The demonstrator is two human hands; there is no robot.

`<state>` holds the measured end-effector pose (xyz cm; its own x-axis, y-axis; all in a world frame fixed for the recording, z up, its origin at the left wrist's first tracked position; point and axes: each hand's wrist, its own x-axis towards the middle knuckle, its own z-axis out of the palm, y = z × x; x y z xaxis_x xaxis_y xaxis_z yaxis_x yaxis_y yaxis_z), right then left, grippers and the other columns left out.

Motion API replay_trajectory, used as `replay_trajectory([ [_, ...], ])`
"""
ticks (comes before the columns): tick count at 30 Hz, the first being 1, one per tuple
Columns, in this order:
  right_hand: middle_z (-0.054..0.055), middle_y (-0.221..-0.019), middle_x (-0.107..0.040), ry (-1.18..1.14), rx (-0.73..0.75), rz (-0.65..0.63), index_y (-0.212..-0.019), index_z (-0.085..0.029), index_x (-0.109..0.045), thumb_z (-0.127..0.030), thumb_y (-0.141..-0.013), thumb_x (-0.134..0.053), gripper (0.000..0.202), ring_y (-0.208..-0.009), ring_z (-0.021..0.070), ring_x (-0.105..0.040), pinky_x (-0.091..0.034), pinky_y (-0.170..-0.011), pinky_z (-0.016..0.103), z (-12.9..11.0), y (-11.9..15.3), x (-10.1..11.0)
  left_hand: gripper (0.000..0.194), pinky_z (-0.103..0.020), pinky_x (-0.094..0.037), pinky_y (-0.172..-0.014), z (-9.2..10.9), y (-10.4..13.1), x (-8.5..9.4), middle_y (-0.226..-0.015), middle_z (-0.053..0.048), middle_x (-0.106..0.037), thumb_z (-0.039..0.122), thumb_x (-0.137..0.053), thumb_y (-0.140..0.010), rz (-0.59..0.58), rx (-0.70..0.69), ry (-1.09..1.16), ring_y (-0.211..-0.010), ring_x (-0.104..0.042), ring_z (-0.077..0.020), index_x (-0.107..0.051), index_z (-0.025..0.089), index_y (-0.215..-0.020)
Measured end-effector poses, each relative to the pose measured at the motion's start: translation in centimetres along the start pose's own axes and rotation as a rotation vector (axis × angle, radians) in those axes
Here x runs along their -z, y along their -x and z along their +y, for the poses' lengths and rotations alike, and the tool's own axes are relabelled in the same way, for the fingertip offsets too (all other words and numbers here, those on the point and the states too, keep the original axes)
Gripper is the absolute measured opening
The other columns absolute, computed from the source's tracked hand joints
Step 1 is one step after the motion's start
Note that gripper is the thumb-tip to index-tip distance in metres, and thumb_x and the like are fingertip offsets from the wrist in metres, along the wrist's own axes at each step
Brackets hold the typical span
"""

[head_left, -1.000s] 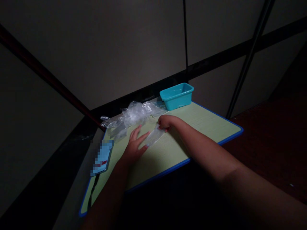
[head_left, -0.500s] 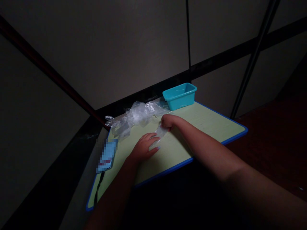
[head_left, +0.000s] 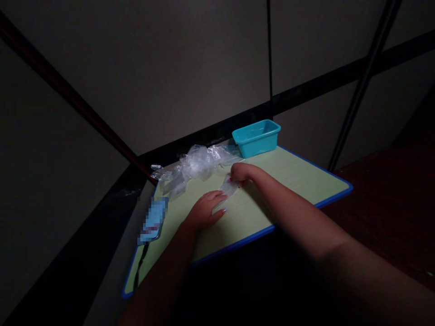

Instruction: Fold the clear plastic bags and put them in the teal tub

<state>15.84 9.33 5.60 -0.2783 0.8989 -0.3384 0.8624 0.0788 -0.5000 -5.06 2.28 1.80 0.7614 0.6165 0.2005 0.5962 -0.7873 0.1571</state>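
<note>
A small clear plastic piece [head_left: 229, 186] lies on the pale green table between my hands. My left hand [head_left: 208, 209] rests over its near end, fingers apart and touching the plastic and the tabletop. At its far end, my right hand [head_left: 240, 173] is closed with the fingers bent down, pinching the plastic. Crumpled clear plastic bags [head_left: 199, 163] are heaped just behind my hands along the table's back edge.
A turquoise rectangular bin [head_left: 258, 144] stands at the back right corner. A blue card or pouch [head_left: 153, 221] with a dark strap lies at the left edge. The table [head_left: 295, 174] has a blue rim and stands near a panelled wall.
The whole view has shifted slightly. Both hands keep nearly the same places on the plastic piece.
</note>
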Motion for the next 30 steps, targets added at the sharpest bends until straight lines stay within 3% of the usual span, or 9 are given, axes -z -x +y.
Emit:
replay_trajectory([
  [8,0.005,-0.051,-0.063,-0.069,0.006,-0.02,-0.086,-0.002,-0.067,-0.024,-0.081,-0.061,0.024,-0.046,0.012,-0.059,-0.048,-0.05,0.02,-0.02,0.09,0.08,0.051,-0.039,-0.035,-0.103,-0.05,0.1,0.18,-0.134,-0.011,-0.049,0.042,-0.052,-0.084,-0.006,-0.01,0.023,-0.122,-0.045,-0.0244,-0.05,0.019,-0.129],
  [13,0.006,-0.06,-0.067,0.043,-0.003,-0.092,-0.081,-0.005,-0.069,-0.018,-0.082,-0.059,0.017,-0.051,0.009,-0.058,-0.045,-0.051,0.017,-0.25,0.3,0.37,0.053,-0.04,-0.035,-0.103,0.05,0.1,0.27,-0.135,-0.012,-0.048,0.045,-0.054,-0.083,-0.02,0.017,0.041,-0.123,-0.045,-0.0254,-0.051,0.02,-0.13],
  [19,0.01,-0.068,-0.069,0.159,-0.003,-0.043,-0.085,-0.004,-0.071,-0.024,-0.078,-0.064,0.023,-0.057,0.0125,-0.061,-0.045,-0.055,0.02,-0.38,0.04,0.66,0.053,-0.04,-0.034,-0.105,-0.1,0.11,0.16,-0.136,-0.01,-0.048,0.045,-0.051,-0.084,0.008,-0.001,0.079,-0.125,-0.043,-0.024,-0.049,0.021,-0.131],
  [30,0.016,-0.085,-0.071,0.303,0.052,0.033,-0.09,-0.003,-0.072,-0.025,-0.084,-0.052,0.031,-0.065,0.0141,-0.063,-0.04,-0.053,0.018,-0.8,0.7,0.69,0.048,-0.039,-0.036,-0.103,0.07,0.25,0.29,-0.133,-0.01,-0.051,0.043,-0.052,-0.084,0.012,0.007,0.08,-0.122,-0.046,-0.0241,-0.055,0.02,-0.126],
])
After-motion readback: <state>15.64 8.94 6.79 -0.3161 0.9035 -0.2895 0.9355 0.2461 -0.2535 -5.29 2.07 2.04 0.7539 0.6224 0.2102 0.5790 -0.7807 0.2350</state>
